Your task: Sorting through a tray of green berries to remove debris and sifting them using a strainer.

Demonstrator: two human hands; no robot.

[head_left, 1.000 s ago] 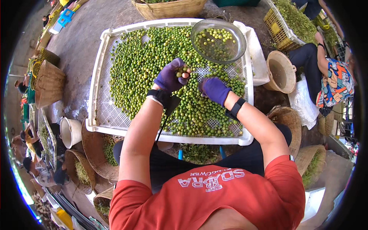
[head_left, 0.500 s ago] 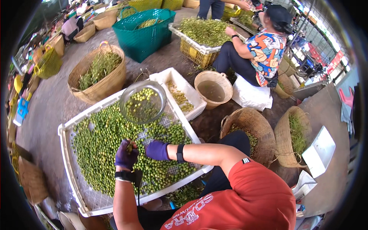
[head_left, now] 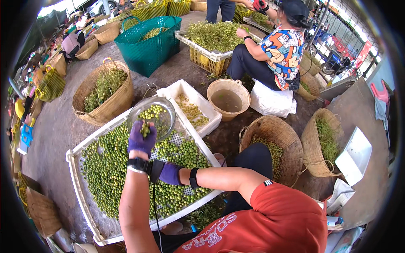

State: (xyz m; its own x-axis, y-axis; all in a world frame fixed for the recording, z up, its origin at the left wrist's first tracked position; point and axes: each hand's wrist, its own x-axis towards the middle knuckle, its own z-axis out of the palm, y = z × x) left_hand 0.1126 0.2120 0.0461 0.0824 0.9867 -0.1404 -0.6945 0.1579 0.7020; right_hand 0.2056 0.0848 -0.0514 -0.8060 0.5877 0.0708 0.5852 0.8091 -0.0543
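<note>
My left hand, in a purple glove, is closed around a few small round green fruits at the near rim of a metal mesh strainer. Yellowish-green fruits lie inside that strainer, which rests on the far corner of a white plastic mesh tray. Small green fruits cover most of the tray. My right hand, gloved in purple too, is low over the fruits near the tray's middle. A dark device at my left wrist hides its fingers.
A white foam box with yellow fruits adjoins the tray's far right side. Beyond it stands a bucket of murky water. Wicker baskets are at right, another at far left. A co-worker sits by a heaped crate.
My left hand has moved away from me, from over the tray's fruits to the strainer, with fruits in it. My right hand has shifted slightly nearer to me. The view has tilted a little.
</note>
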